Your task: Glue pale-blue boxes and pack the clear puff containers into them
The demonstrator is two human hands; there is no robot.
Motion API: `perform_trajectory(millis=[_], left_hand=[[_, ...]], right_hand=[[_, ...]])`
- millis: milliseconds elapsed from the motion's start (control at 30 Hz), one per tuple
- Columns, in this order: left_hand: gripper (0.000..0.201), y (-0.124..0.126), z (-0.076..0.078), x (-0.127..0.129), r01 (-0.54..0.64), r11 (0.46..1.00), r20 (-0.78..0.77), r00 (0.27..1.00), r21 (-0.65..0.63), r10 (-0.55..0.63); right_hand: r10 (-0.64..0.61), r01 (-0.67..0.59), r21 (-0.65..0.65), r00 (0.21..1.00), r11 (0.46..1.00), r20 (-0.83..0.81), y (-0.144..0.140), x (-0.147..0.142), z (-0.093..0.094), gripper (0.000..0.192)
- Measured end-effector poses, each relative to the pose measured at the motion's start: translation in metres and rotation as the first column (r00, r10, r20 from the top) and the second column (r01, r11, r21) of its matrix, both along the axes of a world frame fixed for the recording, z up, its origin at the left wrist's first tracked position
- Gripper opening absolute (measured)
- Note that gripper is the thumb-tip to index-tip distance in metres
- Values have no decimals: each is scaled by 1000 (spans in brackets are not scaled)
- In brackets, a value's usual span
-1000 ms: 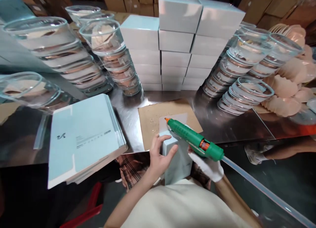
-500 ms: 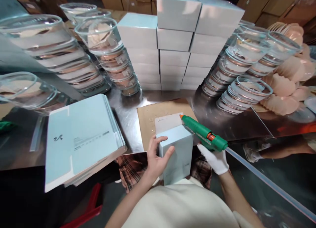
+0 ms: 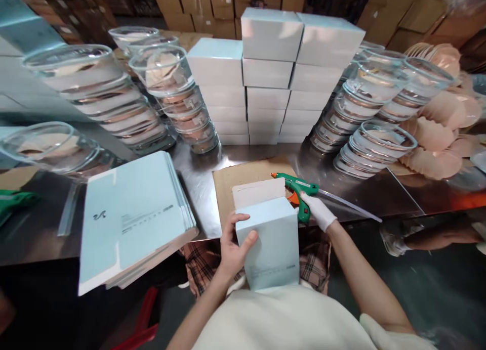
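Head view: one pale-blue rectangular cardboard box point(image 3: 271, 254), left hand point(image 3: 233, 249) gripping at nine o'clock; one green plastic glue gun point(image 3: 299, 185), white-gloved right hand point(image 3: 319, 210) touching it, closure too hidden to tell.

Green glue gun point(image 3: 298, 182): turned side-on, orange trigger point(image 3: 293, 198) now showing.
Gloved right hand point(image 3: 318, 209): farther forward.
Glue stick point(image 3: 349, 204): swung round, ending near the table point(image 3: 379, 192) edge.

Plastic glue gun point(image 3: 296, 182), glossy metal table point(image 3: 201, 188)
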State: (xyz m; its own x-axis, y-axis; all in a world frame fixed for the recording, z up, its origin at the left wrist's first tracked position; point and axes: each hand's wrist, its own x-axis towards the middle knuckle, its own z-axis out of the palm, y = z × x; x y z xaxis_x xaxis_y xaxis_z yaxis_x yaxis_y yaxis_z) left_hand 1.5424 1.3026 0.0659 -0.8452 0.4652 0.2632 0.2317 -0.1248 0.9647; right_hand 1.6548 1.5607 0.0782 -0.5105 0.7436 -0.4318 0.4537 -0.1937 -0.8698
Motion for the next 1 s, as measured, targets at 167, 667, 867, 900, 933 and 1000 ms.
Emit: perform_trajectory(millis=[167, 667, 867, 900, 933, 1000], left_hand=[[40, 1, -3, 0, 65, 998, 38, 997, 16, -66], [43, 4, 0, -8, 104, 984, -61, 993, 147, -96], [28, 1, 7, -14, 182, 982, -68, 982, 51, -179], [26, 1, 10, -16, 172, 983, -70, 983, 63, -167], [25, 0, 13, -18, 133, 988, -66, 990, 82, -128], [24, -3, 17, -24, -39, 986, -9, 999, 159, 41]], right_hand=[[41, -28, 246, 998, 969, -50, -11, 7, 35, 38], [811, -636, 518, 532, 572, -243, -33, 4, 59, 62], [878, -611, 660, 449, 436, -165, -35, -2, 54, 26], [840, -583, 645, 512, 494, -181, -35, 2, 48, 31], [762, -518, 621, 612, 588, -211, -36, 7, 42, 41], [503, -304, 521, 813, 797, -295, -42, 24, 28, 61]])
